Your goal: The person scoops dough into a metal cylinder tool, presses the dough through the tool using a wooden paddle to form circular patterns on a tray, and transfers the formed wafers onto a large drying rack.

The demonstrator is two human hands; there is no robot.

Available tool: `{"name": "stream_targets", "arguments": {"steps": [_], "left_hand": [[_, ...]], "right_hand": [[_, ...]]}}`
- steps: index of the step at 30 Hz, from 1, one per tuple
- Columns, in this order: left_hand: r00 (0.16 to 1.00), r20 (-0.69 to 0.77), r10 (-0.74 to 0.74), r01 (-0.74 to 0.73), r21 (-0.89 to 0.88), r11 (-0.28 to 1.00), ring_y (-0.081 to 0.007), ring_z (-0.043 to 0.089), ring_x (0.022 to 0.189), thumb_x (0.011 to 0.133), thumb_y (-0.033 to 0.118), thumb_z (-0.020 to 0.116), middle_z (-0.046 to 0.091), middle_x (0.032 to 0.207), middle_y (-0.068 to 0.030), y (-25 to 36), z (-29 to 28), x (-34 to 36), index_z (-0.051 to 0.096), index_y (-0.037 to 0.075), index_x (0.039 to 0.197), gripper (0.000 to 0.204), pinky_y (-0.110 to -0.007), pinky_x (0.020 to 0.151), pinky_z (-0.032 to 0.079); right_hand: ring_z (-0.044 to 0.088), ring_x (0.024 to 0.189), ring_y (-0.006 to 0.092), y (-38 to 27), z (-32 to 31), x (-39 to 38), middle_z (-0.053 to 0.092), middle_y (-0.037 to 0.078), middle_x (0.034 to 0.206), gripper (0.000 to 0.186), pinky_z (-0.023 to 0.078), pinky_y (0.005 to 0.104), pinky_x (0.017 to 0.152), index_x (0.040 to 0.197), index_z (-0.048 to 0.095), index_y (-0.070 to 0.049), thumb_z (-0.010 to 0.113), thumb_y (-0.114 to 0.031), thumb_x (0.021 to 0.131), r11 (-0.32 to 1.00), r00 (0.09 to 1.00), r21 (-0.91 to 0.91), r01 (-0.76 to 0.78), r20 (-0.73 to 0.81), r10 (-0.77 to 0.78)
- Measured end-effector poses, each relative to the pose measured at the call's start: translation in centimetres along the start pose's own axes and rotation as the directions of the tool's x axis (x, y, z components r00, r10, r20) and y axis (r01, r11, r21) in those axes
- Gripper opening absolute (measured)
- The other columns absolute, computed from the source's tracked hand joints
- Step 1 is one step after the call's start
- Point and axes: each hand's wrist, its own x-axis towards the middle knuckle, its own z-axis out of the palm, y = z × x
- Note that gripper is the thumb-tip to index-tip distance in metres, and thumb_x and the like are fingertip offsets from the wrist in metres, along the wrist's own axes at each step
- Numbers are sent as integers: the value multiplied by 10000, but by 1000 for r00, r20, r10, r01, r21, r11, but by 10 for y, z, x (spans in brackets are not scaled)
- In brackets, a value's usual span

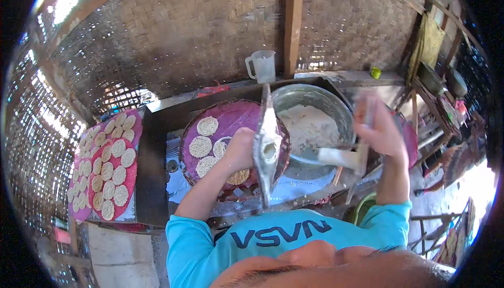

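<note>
My left hand [240,151] is closed at the left side of a long, dough-smeared press board [269,154] with a round hole in its middle. The board hangs upright over the right part of a round woven tray [184,170] lined with purple sheet. Several pale, noodle-like discs [200,146] lie on that tray, and a whitish ring [221,146] shows beside my left hand. At the right, my right hand [380,125], blurred by motion, grips a wooden plunger with a white cylindrical head [340,158]. The head points left, over the near edge of a big metal basin [283,91] holding white dough [307,125].
More discs [107,172] cover pink and purple sheets at the left. A clear measuring jug [261,66] stands behind the basin, near a wooden post [293,25]. A small green cup [375,73] sits on the back ledge. Pots [431,78] stand on a rack at the right.
</note>
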Motion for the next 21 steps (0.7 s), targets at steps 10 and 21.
{"name": "stream_targets", "arguments": {"steps": [10, 21], "left_hand": [[994, -9, -111, 90, -529, 844, -247, 445, 1111, 625, 158, 732, 480, 1181, -126, 5, 40, 48, 510, 52, 1147, 577, -331, 969, 333], [905, -124, -406, 224, -674, 704, -267, 613, 805, 830, 129, 521, 592, 920, -181, 24, -16, 73, 504, -25, 1034, 256, -436, 691, 533]], "right_hand": [[506, 670, 175, 81, -21, -16, 511, 87, 738, 259, 407, 286, 629, 979, 396, -57, 497, 25, 755, 782, 412, 232, 578, -910, -35], [504, 693, 189, 139, -17, 13, 524, 80, 758, 215, 418, 326, 691, 951, 379, -67, 489, 17, 787, 526, 396, 455, 719, -889, 229]]}}
